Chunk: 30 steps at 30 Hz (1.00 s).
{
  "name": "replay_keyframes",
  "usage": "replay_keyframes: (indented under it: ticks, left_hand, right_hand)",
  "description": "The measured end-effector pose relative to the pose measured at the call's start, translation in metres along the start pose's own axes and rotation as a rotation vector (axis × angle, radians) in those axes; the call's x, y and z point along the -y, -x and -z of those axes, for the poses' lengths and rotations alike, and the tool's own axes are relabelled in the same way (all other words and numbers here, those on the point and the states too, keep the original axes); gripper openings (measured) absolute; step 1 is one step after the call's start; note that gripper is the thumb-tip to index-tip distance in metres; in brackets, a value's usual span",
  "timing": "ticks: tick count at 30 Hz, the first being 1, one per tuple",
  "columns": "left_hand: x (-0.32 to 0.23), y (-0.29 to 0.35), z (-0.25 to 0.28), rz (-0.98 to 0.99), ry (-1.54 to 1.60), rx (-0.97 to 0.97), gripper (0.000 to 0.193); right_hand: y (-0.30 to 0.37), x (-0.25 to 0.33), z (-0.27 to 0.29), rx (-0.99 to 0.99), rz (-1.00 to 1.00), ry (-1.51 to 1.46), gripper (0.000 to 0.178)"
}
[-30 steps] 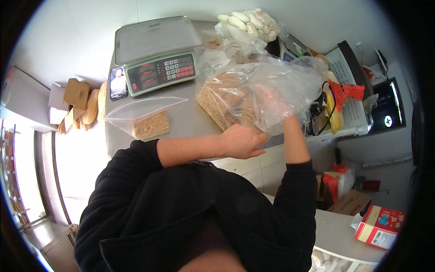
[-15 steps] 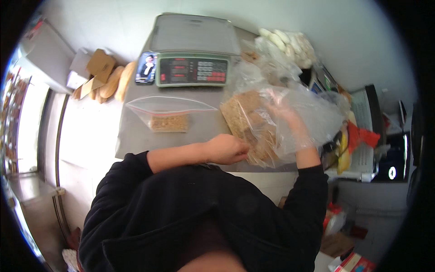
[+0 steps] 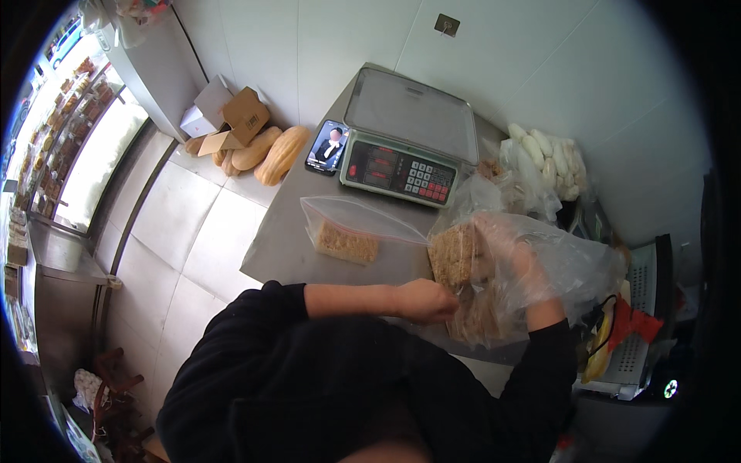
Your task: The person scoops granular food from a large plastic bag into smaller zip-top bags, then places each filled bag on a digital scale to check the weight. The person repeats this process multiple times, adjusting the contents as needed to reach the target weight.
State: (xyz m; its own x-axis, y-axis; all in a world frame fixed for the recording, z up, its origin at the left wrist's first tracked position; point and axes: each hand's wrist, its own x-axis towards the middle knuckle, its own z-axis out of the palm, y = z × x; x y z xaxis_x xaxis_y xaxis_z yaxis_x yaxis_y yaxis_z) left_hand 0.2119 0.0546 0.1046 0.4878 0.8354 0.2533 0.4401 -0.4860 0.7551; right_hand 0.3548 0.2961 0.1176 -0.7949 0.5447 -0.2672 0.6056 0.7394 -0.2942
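A large clear plastic bag [image 3: 571,251] lies at the right of the metal table, holding tan, crumbly-looking blocks [image 3: 453,253]. My right hand [image 3: 498,235] is inside it, fingers against the far end of the blocks. The plastic blurs those fingers, so their grip is unclear. My left hand [image 3: 428,301] is closed at the near left edge of this bag, pinching the plastic. Left of it lies a clear zip bag [image 3: 386,220] with a red seal line. One similar tan block [image 3: 346,243] sits inside the zip bag.
A weighing scale [image 3: 397,171] stands at the back of the table [image 3: 285,251], a lit phone [image 3: 327,147] leaning by its left side. Beyond the right side are a bag of white items [image 3: 548,158] and a red bag [image 3: 637,326]. Long tan gourds [image 3: 282,154] and a cardboard box [image 3: 245,116] lie at left.
My view has turned, so the table appears tilted and farther right. Both hands stay at the large bag; the right hand remains inside among the blocks. The zip bag stays on the table.
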Motion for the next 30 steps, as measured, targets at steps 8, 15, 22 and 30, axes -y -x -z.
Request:
replay_keyframes:
  ticks: [8,15,22,30]
  left_hand:
    - [0.019,-0.004,-0.004,0.050,-0.032,-0.025,0.016]
    - [0.024,-0.004,-0.006,0.122,0.003,0.003,0.019]
    - [0.061,-0.023,-0.026,0.410,0.068,-0.457,0.035]
    - [0.085,-0.058,-0.031,0.413,0.275,-0.433,0.044]
  right_hand:
    - [-0.003,0.001,0.014,0.127,0.216,0.578,0.050]
    - [0.032,0.015,0.048,0.113,-0.249,-0.178,0.066]
    - [0.035,0.007,0.037,0.032,-0.153,-0.115,0.066]
    - [0.042,-0.014,0.029,0.005,-0.136,-0.122,0.067]
